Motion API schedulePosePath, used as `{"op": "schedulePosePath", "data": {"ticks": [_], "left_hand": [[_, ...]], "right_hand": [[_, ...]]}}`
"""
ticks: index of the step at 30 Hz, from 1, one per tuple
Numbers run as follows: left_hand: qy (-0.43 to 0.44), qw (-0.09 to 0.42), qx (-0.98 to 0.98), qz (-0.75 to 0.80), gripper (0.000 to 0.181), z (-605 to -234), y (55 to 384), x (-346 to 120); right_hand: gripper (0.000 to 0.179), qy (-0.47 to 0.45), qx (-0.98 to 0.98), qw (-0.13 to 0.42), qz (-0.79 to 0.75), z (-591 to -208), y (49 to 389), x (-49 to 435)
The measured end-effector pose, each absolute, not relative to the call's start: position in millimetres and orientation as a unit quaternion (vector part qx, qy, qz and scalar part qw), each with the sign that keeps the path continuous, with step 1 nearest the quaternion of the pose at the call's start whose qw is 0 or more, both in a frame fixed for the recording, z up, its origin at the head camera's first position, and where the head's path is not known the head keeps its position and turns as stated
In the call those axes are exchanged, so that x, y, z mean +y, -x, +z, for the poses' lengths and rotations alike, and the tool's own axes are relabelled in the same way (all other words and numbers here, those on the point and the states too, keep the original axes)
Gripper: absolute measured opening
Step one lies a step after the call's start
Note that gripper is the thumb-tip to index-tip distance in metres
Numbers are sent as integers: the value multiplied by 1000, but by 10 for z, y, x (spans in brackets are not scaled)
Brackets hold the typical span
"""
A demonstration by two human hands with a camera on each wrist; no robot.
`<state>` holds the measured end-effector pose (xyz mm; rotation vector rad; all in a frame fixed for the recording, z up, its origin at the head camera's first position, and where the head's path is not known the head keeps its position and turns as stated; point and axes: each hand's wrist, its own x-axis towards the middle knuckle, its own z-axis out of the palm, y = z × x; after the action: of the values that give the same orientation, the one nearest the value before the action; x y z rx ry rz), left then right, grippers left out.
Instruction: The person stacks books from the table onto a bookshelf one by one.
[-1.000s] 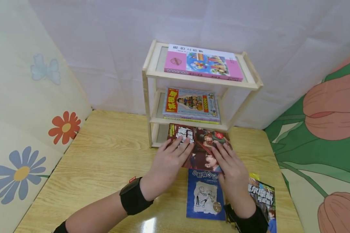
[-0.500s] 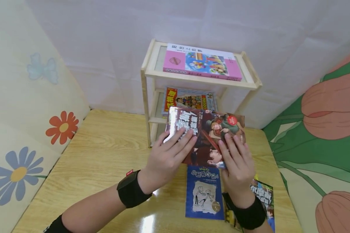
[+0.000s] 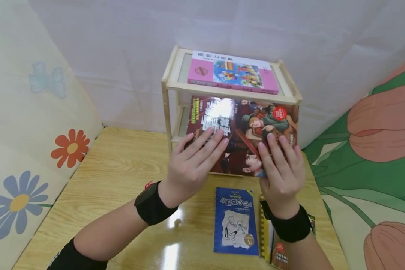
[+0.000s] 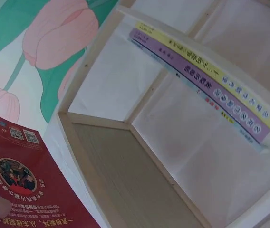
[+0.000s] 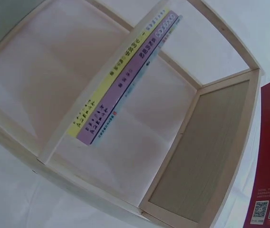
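Maroon book (image 3: 242,131), held near both edges by left hand (image 3: 189,170) and right hand (image 3: 285,180) fingers, fronts the rack (image 3: 229,93); tabletop (image 3: 128,165) spreads leftward.

Hands: two, left hand (image 3: 189,168) and right hand (image 3: 283,172).
Black wristbands (image 3: 155,202): two.
Wooden rack (image 3: 167,112): one; shelves (image 4: 130,175), three.
Red-brown book (image 3: 239,116), held: one.
Pink book (image 3: 202,70), top shelf: one.
Spines on the middle shelf: three; yellow spine (image 4: 204,65), purple spine (image 4: 197,84), pale-blue spine (image 5: 137,80).
Blue book (image 3: 236,221), on the surface (image 3: 131,150): one.
Books (image 3: 279,257) by the right forearm (image 3: 307,251): partly hidden, count uncertain.
Red flower (image 3: 72,148): one. Blue flower (image 3: 19,203): one. Butterfly (image 3: 48,81): one.
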<state>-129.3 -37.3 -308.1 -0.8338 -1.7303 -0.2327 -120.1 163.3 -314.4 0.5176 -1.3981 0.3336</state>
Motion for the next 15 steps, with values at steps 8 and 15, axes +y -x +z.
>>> {"op": "schedulePosePath", "data": {"ticks": [8, 15], "left_hand": [[352, 589, -720, -102, 34, -2920, 1471, -345], [348, 632, -682, -119, 34, -2829, 1656, -305]], "right_hand": [[21, -214, -629, 728, 168, -2992, 1368, 1625], [22, -209, -637, 721, 177, -2923, 1515, 1642]]}}
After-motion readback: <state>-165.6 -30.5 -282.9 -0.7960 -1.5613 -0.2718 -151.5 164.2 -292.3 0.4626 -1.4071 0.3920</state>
